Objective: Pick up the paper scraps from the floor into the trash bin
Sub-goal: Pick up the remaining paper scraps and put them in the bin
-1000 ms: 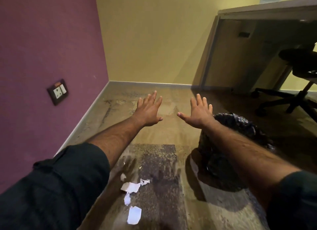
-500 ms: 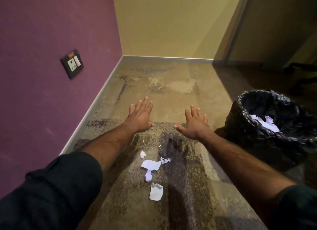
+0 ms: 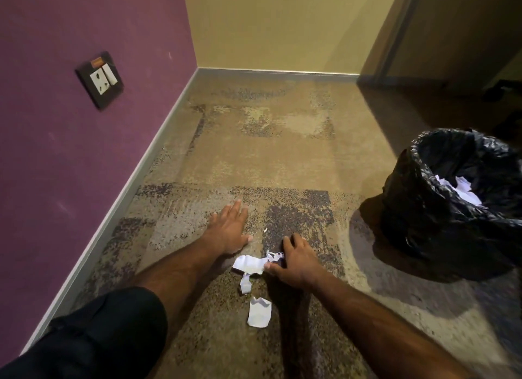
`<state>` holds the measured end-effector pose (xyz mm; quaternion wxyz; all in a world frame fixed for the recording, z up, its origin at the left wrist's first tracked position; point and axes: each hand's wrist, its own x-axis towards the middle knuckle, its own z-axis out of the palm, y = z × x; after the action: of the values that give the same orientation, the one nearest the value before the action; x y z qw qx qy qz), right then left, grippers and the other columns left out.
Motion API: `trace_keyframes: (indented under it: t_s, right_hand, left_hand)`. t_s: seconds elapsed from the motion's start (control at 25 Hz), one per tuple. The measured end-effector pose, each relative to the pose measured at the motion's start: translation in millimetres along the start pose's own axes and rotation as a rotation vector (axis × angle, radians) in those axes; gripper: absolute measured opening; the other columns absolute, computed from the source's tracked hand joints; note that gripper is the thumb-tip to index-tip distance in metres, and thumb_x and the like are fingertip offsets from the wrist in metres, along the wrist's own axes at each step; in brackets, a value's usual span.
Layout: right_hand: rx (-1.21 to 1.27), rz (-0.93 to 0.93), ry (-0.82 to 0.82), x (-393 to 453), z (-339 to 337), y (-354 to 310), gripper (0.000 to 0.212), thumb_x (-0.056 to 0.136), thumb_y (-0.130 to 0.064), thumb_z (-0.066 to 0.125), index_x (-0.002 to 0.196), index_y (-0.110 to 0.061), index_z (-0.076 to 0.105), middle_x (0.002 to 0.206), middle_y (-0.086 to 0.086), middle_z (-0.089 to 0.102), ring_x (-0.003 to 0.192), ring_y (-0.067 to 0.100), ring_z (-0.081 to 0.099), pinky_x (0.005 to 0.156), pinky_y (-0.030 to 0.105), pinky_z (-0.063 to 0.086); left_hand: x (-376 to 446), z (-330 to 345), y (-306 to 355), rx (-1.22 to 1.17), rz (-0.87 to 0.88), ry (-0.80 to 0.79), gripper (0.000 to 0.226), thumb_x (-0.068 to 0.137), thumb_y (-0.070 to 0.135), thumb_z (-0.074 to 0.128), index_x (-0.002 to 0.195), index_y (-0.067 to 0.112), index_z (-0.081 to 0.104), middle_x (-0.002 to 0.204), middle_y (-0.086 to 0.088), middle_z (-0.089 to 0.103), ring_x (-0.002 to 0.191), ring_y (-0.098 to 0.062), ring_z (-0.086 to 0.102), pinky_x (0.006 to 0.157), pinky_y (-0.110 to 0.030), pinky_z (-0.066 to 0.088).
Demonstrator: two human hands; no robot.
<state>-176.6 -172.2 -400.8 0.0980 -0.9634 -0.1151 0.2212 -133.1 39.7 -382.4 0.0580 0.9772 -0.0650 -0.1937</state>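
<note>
On a mottled brown carpet (image 3: 254, 158) in the corner of a room, a person in a dark sleeve (image 3: 107, 330) reaches both bare arms down toward torn white paper. Nearest the camera lies a small curled scrap (image 3: 259, 312), alone and untouched. Just beyond it a narrow strip (image 3: 245, 284) hangs below a larger crumpled scrap (image 3: 248, 263), and a small shredded piece (image 3: 275, 256) sits at that scrap's right edge. The right hand (image 3: 296, 261) is down on this cluster, its fingers curled and its thumb touching the edge of the larger scrap; whether it has actually closed on any paper cannot be told. The left hand (image 3: 228, 230) lies just beside the scraps to their left, palm down on the carpet with fingers straight and together, holding nothing. A tiny white fleck (image 3: 265, 229) rests between the two hands, a little farther out. To the right, well apart from the hands, stands the trash bin (image 3: 423, 217), lined with a black bag and already holding white paper (image 3: 457, 191). Farther back on the left, a dark-framed wall socket (image 3: 100, 79) is set in the purple wall (image 3: 70, 158), which meets a yellow wall (image 3: 282, 25) at the corner.
</note>
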Motion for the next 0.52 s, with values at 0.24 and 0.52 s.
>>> trace_keyframes:
  t_s: [0.24, 0.52]
  right_hand:
    - [0.110, -0.050, 0.037, -8.3, 21.6, -28.0, 0.095, 0.090, -0.069, 0.047, 0.159, -0.011, 0.015, 0.167, 0.017, 0.000, 0.154, 0.039, -0.001, 0.123, 0.053, 0.012]
    - [0.084, -0.258, 0.038, -29.3, 33.3, -50.5, 0.091, 0.094, -0.057, 0.052, 0.160, -0.012, 0.008, 0.168, 0.015, 0.003, 0.154, 0.037, 0.004, 0.125, 0.048, 0.013]
  left_hand:
    - [6.2, 31.8, 12.8, -0.167, -0.006, -0.058, 0.071, 0.108, 0.046, 0.032, 0.162, 0.017, -0.005, 0.169, -0.008, -0.015, 0.156, -0.031, -0.012, 0.127, -0.052, 0.003]
    - [7.0, 31.6, 17.7, -0.008, 0.222, -0.125, 0.073, 0.103, 0.045, 0.047, 0.160, 0.039, 0.001, 0.169, 0.004, -0.014, 0.155, -0.027, -0.010, 0.123, -0.057, 0.013]
